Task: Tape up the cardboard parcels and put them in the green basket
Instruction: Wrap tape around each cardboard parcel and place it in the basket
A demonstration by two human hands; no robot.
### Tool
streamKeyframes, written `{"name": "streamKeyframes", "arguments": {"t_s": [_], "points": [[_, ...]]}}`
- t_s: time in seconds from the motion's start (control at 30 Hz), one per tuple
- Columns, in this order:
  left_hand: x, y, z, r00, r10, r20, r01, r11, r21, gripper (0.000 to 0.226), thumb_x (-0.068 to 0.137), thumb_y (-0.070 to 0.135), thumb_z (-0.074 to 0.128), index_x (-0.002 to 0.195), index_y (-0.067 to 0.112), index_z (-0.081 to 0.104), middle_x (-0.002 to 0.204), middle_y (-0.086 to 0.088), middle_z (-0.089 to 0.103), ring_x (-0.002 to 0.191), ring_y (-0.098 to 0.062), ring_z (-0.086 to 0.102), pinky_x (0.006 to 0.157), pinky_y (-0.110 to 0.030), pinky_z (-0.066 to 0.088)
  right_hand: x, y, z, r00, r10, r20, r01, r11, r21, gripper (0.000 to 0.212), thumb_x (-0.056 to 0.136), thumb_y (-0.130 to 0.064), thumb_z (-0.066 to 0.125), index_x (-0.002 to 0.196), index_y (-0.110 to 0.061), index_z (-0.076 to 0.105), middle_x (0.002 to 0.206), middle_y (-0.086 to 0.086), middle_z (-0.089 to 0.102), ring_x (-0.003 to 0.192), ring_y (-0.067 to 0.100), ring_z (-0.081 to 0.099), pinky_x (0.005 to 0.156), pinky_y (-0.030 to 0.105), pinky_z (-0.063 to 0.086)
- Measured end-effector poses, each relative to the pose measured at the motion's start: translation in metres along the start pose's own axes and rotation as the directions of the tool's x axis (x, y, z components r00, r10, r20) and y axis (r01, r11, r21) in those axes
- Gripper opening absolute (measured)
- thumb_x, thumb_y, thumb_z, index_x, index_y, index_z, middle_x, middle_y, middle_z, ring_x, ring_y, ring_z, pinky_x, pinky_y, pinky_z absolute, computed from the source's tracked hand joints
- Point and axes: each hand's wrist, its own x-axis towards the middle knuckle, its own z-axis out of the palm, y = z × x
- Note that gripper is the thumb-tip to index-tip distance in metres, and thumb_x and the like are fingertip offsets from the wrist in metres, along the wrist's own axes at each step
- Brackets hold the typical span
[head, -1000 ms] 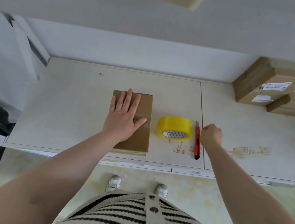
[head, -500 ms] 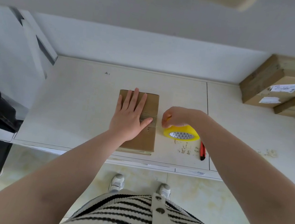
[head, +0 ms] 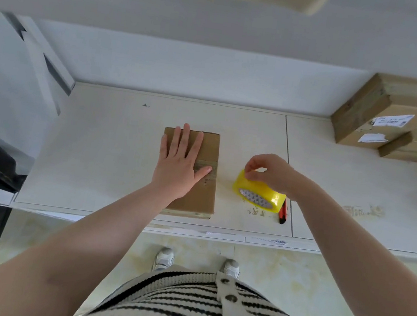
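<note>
Where the white counter [head: 100, 158] meets a pale wall, one seam splits it into two panels; tiled floor shows below. One flat brown parcel [head: 199, 183] lies mid-counter, a tape strip across its top. The left hand [head: 178, 164] presses flat on it, fingers straight. The right hand [head: 271, 172] pinches one yellow tape roll [head: 259, 196], which hides part of one red knife [head: 283, 214]. At least two labelled boxes [head: 385, 113] are stacked far right.
</note>
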Motion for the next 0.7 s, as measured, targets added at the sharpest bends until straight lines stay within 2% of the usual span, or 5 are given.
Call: {"name": "streamKeyframes", "arguments": {"t_s": [0.13,0.2,0.3,0.43,0.7], "points": [[-0.002,0.015,-0.02,0.986,0.122,-0.117,-0.119,0.992,0.028,0.072,0.098,0.054,0.029,0.159,0.021,0.008,0.165,-0.013,0.008,0.152,-0.032,0.008,0.121,-0.051,-0.001,-0.022,-0.003,0.001,0.974,0.101,-0.201,-0.028,0.94,0.34,0.007,0.092,-0.017,0.064,0.087,-0.019,0.068,0.087,-0.004,0.065,0.079,0.014,0.057,0.072,0.029,0.044],[-0.004,0.03,-0.033,0.974,0.163,-0.155,-0.208,0.916,-0.343,0.057,0.101,0.043,0.044,0.151,0.018,0.038,0.153,-0.005,0.042,0.139,-0.023,0.041,0.117,-0.038,0.025,-0.029,-0.01,0.005,0.956,0.129,-0.263,-0.003,0.901,0.433,0.014,0.093,-0.015,0.061,0.083,-0.022,0.068,0.087,-0.002,0.065,0.082,0.018,0.056,0.077,0.034,0.044],[-0.009,0.06,-0.053,0.988,0.097,-0.118,-0.152,0.632,-0.759,0.039,0.095,0.039,0.062,0.129,0.02,0.062,0.126,0.007,0.064,0.114,-0.009,0.058,0.099,-0.03,0.046,-0.036,-0.021,0.014,0.941,0.149,-0.304,0.026,0.864,0.504,0.023,0.092,-0.009,0.056,0.081,-0.024,0.068,0.094,0.0,0.065,0.089,0.025,0.057,0.082,0.039,0.046],[-0.008,0.085,-0.066,0.993,-0.098,-0.069,-0.022,0.423,-0.906,0.013,0.086,0.022,0.076,0.097,0.022,0.071,0.108,0.008,0.069,0.105,-0.007,0.063,0.088,-0.027,0.052,-0.04,-0.031,0.02,0.92,0.158,-0.359,0.059,0.85,0.524,0.023,0.086,-0.009,0.056,0.085,-0.029,0.067,0.11,-0.003,0.068,0.104,0.031,0.061,0.093,0.051,0.048],[0.002,0.092,-0.085,0.962,-0.263,0.065,0.115,0.179,-0.977,0.016,0.08,0.006,0.078,0.07,0.015,0.07,0.087,0.013,0.072,0.081,0.006,0.065,0.078,-0.011,0.046,-0.045,-0.028,0.03,0.881,0.071,-0.468,0.22,0.814,0.538,0.038,0.092,-0.012,0.061,0.105,-0.048,0.06,0.114,-0.012,0.064,0.089,0.001,0.066,0.078,0.034,0.051]]}}
